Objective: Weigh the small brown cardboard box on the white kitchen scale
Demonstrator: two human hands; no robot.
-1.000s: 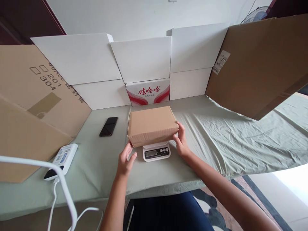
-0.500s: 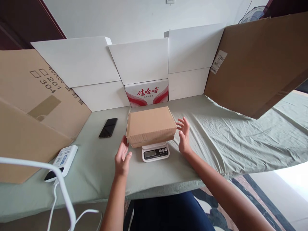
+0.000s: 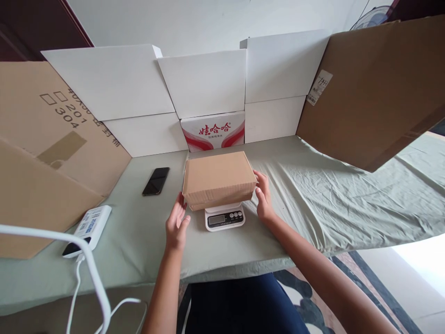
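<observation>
A closed brown cardboard box (image 3: 218, 178) rests on a small white kitchen scale (image 3: 224, 217) at the middle of the table. My left hand (image 3: 177, 223) is flat and open by the box's front left corner, fingertips at or just short of the cardboard. My right hand (image 3: 264, 198) lies with spread fingers against the box's right side. Neither hand lifts the box. The scale's display and buttons show below the box's front edge.
A black phone (image 3: 156, 181) lies left of the box. A white power strip (image 3: 89, 224) with cables sits at the front left. White cartons (image 3: 205, 83) and a red-printed one (image 3: 212, 130) line the back. Brown cardboard sheets (image 3: 375, 88) stand on both sides. Green cloth (image 3: 340, 199) covers the table.
One second ago both hands were on the box; half a second ago they had drawn away. Now my right hand is back against its right side and my left hand has edged closer.
</observation>
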